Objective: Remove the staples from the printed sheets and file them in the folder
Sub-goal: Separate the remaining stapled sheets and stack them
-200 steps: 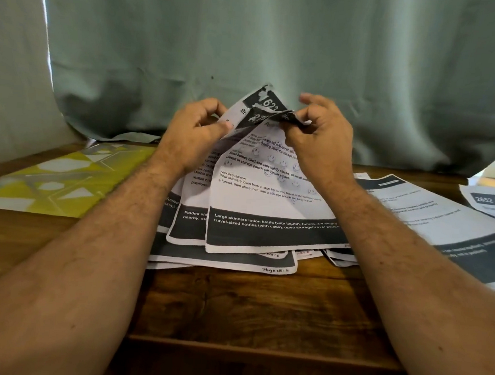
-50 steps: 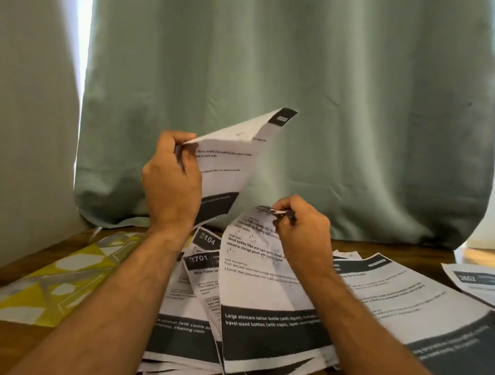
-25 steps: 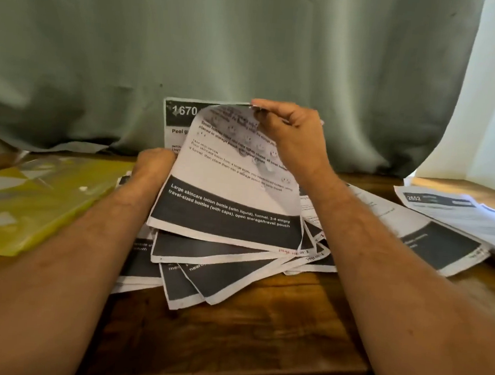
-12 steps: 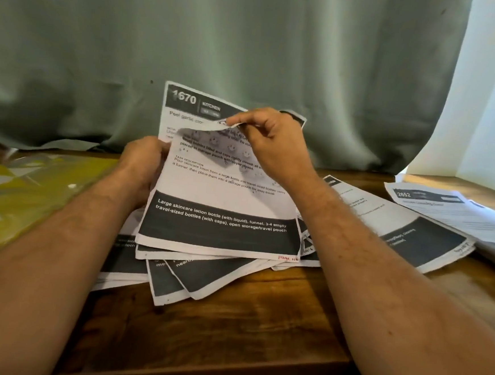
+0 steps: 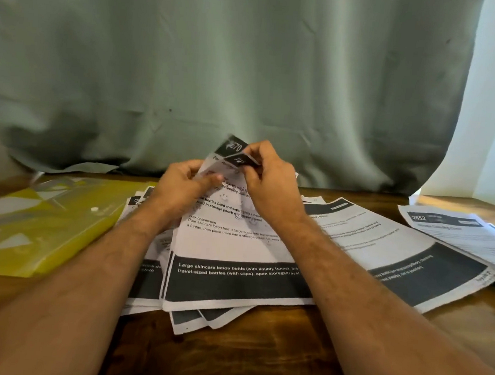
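Both hands pinch the raised top corner of the printed sheets (image 5: 235, 245) at frame centre: left hand (image 5: 181, 188) beside right hand (image 5: 270, 180). Yellow folder (image 5: 38, 230) lies at left on the wooden table (image 5: 226, 363).

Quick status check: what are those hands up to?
Left hand and right hand both pinching top corner of printed sheets. Yellow folder waiting left. Nothing in the way.
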A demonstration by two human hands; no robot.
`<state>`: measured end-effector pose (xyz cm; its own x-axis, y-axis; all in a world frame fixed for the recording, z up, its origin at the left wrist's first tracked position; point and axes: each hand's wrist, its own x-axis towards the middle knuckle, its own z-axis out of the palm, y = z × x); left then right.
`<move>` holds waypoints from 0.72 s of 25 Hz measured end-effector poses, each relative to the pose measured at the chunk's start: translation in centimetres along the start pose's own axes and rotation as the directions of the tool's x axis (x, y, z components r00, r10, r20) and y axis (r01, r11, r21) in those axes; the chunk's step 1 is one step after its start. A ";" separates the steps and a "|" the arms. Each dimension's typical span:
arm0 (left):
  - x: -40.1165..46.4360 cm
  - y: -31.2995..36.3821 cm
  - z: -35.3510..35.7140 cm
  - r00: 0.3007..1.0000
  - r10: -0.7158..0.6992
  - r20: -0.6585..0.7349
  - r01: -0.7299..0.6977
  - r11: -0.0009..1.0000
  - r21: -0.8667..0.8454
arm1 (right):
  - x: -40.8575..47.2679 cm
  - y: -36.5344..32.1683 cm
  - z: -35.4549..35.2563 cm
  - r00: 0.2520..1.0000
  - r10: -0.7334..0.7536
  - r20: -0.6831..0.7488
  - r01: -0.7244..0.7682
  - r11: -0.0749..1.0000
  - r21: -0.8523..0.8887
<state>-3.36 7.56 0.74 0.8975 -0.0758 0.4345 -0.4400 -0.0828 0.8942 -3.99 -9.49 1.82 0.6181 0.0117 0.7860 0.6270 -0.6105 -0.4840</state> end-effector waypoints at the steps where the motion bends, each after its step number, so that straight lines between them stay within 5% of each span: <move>1: 0.0 0.0 0.1 1.000 0.006 0.017 -0.006 1.000 0.023 | 0.0 -0.1 0.1 1.000 -0.015 -0.027 0.015 1.000 0.004; 6: -0.4 0.5 0.2 0.999 0.053 0.008 -0.053 0.999 0.011 | 0.4 -1.0 -0.2 0.984 -0.033 -0.176 0.030 0.999 -0.015; 10: -0.6 0.9 0.5 0.999 0.045 -0.012 -0.045 0.996 -0.075 | 2.5 -1.7 -0.4 0.996 -0.020 -0.082 0.013 0.996 -0.089; 14: -0.8 0.8 1.0 0.993 -0.108 0.051 0.119 0.933 -0.339 | 5.5 -3.8 -2.6 0.999 -0.032 0.029 0.038 0.972 -0.234; 16: -1.4 0.6 1.8 0.987 -0.079 0.138 0.105 0.974 -0.199 | 7.7 -5.2 -5.0 0.996 -0.002 0.089 0.031 0.942 -0.335; 18: -2.1 0.4 2.9 0.957 0.010 0.291 -0.069 0.978 0.195 | 9.4 -6.1 -8.0 0.989 0.037 0.144 0.036 0.880 -0.474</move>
<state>-5.55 4.77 -0.10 0.8450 -0.3627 0.3929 -0.4988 -0.2694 0.8238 -5.79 -12.03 15.19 0.7024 0.1032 0.7043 0.3495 -0.9120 -0.2149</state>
